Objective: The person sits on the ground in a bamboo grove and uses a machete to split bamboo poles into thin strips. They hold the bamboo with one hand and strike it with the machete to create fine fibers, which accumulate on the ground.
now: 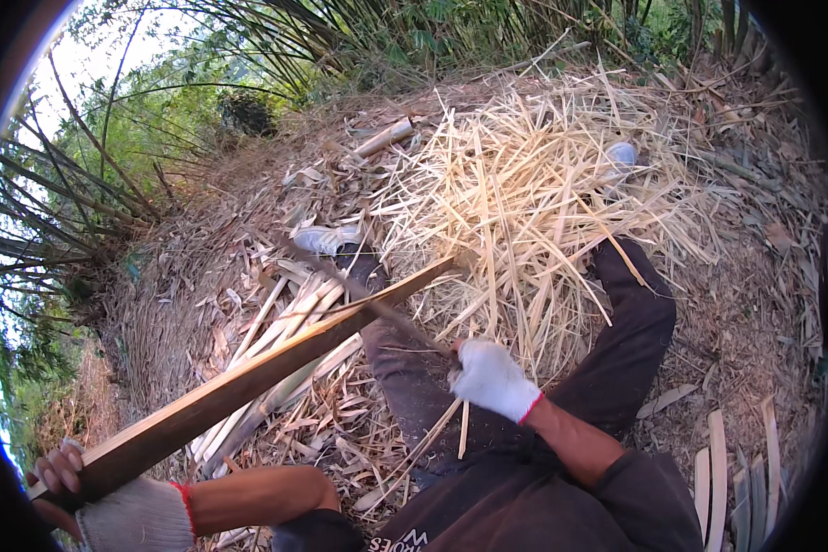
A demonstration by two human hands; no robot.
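A long split bamboo piece [248,386] slants across from the lower left toward the middle, its far end by the pile of shavings. My left hand [110,501], in a white glove with bare fingertips, is closed around its near end. My right hand [494,379], in a white glove with a red cuff edge, is closed on the handle of a long dark knife [400,322]. The blade reaches up and left from my fist and crosses the bamboo near my left shin; whether it touches the wood I cannot tell. Thin strips [464,428] hang below my right hand.
A big heap of pale bamboo strips [515,175] lies between and beyond my spread legs. Several split bamboo lengths [276,336] rest beside my left leg, more slats [719,478] at the lower right. A short bamboo piece [385,138] lies farther off. Bamboo clumps [340,46] stand behind.
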